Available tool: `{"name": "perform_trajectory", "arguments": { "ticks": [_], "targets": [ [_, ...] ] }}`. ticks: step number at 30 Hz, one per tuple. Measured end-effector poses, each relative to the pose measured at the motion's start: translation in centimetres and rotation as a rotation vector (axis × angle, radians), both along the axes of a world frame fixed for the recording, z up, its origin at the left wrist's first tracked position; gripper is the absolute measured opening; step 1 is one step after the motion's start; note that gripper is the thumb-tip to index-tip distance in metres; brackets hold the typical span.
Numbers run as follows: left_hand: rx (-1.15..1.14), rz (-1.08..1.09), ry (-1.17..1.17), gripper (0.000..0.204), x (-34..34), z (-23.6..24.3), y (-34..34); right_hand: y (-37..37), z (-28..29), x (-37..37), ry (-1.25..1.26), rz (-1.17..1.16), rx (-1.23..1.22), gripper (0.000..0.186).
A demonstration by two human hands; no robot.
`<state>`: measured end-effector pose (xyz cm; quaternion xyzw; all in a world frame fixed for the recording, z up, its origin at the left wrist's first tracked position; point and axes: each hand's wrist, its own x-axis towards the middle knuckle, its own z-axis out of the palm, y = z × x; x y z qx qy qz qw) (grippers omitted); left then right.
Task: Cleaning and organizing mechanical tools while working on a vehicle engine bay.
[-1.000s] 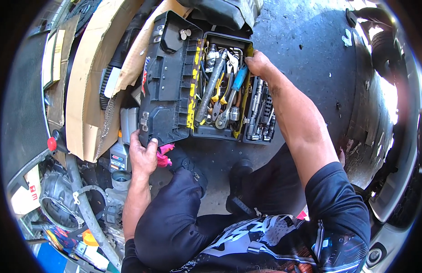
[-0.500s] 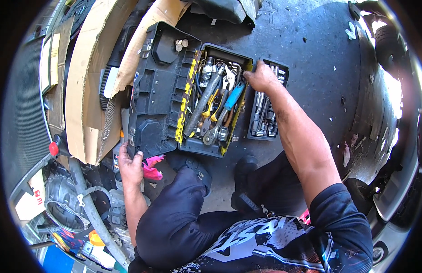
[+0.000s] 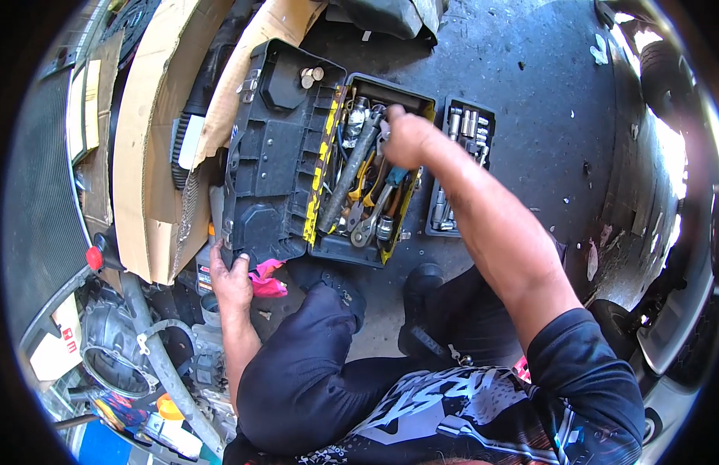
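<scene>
An open black toolbox with yellow trim holds pliers, a ratchet, a long grey bar, a blue-handled tool and other tools. My right hand is inside it, fingers curled at a pale metal tool near the top; what exactly they grip is hidden and slightly blurred. My left hand grips the near outer corner of the opened lid. A socket set in a black case lies right of the toolbox. A pink rag lies just beside my left hand.
Bent cardboard sheets and a black radiator-like panel stand at left, with metal engine parts below. A dark folded object lies beyond the box. A car body and tire are at right.
The toolbox first shifted left and toward me, separating from the socket case. My right hand then moved from its right edge into the tools, up and leftward. My left hand stayed on the lid.
</scene>
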<state>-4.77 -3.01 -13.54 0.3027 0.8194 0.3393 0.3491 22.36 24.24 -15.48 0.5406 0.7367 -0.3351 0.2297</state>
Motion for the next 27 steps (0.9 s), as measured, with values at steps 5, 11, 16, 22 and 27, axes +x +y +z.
{"name": "perform_trajectory", "arguments": {
  "ticks": [5,11,16,22,27],
  "targets": [
    [-0.022,0.065,-0.035,0.052,0.3,-0.1,0.3,-5.1,1.7,-1.7,-0.055,0.029,-0.128,0.077],
    [-0.015,0.093,-0.026,0.052,0.0,-0.3,-0.3,-3.0,1.4,0.0,0.051,-0.081,-0.064,0.077],
    [-0.030,0.067,0.033,0.051,0.3,-0.3,0.1,3.0,-0.5,0.6,-0.120,0.213,-0.121,0.040],
    [-0.009,0.039,0.015,0.050,0.0,-0.3,0.0,4.9,-2.5,0.3,-0.131,0.253,-0.115,0.026],
    [0.033,0.063,-0.053,0.047,-0.3,-0.4,-0.4,4.2,-0.8,0.1,-0.217,0.340,-0.043,0.027]
  ]
}}
